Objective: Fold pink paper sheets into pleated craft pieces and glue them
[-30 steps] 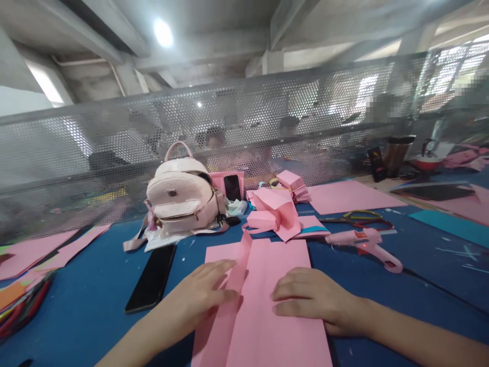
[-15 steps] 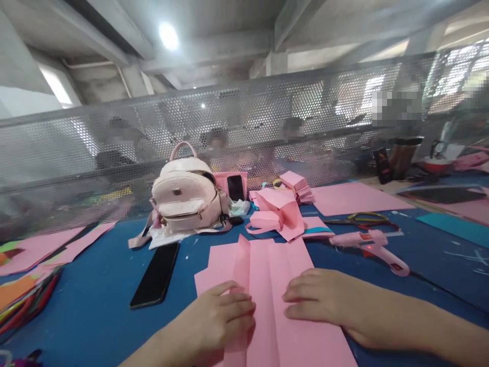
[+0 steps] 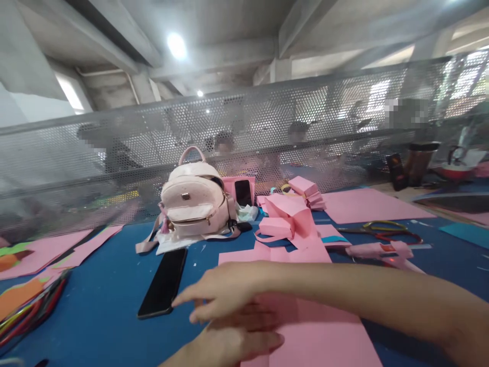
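Pink paper (image 3: 305,331) flat on blue table (image 3: 95,306), long axis running away toward backpack (image 3: 194,204). Right hand (image 3: 225,290) crossed leftward over it, fingers spread. Left hand (image 3: 233,344) beneath, flat on paper, fingers together. Black phone (image 3: 164,283) just left.

Middle of flat pink paper sheet (image 3: 317,331) hidden under crossed forearm and both hands. Left hand (image 3: 233,344) half covered by right hand (image 3: 225,290), wrist cut off by bottom edge. Pink glue gun (image 3: 382,251) partly hidden behind right forearm. People behind perforated grey metal screen (image 3: 153,148) blurred, indistinct.
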Demonstrator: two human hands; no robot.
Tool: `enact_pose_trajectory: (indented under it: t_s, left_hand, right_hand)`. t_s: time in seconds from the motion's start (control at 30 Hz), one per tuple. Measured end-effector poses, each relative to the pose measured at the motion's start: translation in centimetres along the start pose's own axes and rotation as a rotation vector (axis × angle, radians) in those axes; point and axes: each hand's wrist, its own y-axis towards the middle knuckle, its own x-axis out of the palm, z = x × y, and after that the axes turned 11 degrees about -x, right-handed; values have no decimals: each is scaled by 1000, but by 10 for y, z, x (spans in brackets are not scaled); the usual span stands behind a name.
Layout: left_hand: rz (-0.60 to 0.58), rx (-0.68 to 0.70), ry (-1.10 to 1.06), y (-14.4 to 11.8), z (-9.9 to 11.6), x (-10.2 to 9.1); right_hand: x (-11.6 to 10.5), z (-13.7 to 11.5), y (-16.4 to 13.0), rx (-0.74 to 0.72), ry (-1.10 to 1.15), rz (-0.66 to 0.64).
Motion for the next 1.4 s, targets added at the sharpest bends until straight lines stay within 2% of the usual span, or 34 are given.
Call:
enact_pose_trajectory:
  t_s: [0.07,0.1,0.23,0.33,0.57,0.73,0.8,0.93,1.03,1.2,1.4]
  left_hand:
    - [-51,238,-34,1,-2,-3]
    - [-60,291,-54,3,-3,-4]
    - [-65,325,-55,7,-5,-2]
    - [-35,341,-42,8,-7,0]
    - [-14,360,-49,8,-10,4]
    - [-8,359,-90,8,-11,7]
    - [1,355,-97,8,-11,7]
    - [-32,301,-134,8,-10,7]
    - [-127,200,-222,9,-7,6]
    - [-277,-49,-589,18,0,-3]
    - [-298,-140,-764,22,3,-9]
  right_hand:
    - [9,27,36,89,-88,53]
    - [11,39,50,123,-103,69]
    - [15,67,85,171,-94,105]
    - [17,75,90,173,-62,155]
    - [35,91,76,187,110,354]
    - [45,104,84,307,220,579]
    - [47,107,93,347,251,630]
    - [48,106,114,395,331,637]
    - [47,102,127,422,363,627]
    - [52,99,136,452,293,616]
    - [58,100,136,454,234,612]
